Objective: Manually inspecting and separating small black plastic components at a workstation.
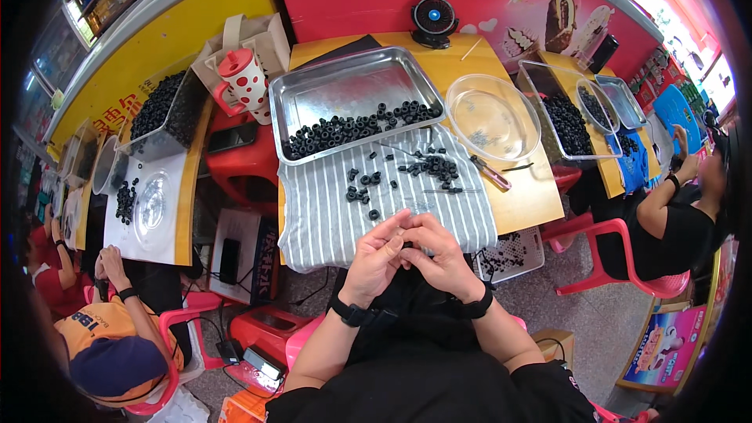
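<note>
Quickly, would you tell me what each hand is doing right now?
Left hand: fingers curled, pinching a small black part together with the right.
Right hand: fingers curled on the same part.

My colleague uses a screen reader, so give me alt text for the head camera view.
A person's left hand and right hand meet, fingers pinched together, over a striped cloth scattered with small black rings. Behind it a metal tray holds a row of rings beside an empty clear bowl; other people sit at neighbouring tables.
</note>
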Tool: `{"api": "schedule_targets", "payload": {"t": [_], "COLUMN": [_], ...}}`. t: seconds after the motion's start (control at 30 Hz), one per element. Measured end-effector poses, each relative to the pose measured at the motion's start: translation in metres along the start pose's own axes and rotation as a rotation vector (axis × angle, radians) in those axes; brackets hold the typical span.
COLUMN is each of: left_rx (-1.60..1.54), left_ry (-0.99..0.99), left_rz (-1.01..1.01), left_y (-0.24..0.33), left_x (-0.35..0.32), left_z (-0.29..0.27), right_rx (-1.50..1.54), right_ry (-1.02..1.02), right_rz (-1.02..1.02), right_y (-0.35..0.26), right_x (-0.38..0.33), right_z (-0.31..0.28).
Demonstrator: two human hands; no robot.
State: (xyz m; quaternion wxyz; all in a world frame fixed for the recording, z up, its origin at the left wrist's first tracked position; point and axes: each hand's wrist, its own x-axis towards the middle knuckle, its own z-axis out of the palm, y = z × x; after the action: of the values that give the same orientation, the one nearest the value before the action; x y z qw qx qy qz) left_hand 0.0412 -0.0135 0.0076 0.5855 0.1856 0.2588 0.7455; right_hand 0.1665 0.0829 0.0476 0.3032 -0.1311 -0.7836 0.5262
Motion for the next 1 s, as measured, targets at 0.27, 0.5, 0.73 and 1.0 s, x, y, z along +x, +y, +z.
{"api": "schedule_targets", "payload": {"t": [0.27, 0.5, 0.73, 1.0], "left_rx": [-0.036, -0.037, -0.072, -0.019], "left_ry": [-0.074, -0.025, 0.049, 0.101], "left_rz": [-0.060, -0.001, -0.013, -0.019], "left_y": [0.005, 0.002, -0.006, 0.000], "left_x": [0.003, 0.002, 0.000, -0.003], "left_z": [-0.004, -0.005, -0.008, 0.004], "right_rx": [0.070, -0.119, -0.254, -0.171], "right_ry": [0.007, 0.128, 0.184, 0.236], "right_rz": [0.047, -0.102, -0.112, -0.075], "right_y": [0.005, -0.005, -0.004, -0.002], "right_x": [-0.004, 0.000, -0.005, -0.009], "right_z": [0.001, 0.001, 0.003, -0.001]}}
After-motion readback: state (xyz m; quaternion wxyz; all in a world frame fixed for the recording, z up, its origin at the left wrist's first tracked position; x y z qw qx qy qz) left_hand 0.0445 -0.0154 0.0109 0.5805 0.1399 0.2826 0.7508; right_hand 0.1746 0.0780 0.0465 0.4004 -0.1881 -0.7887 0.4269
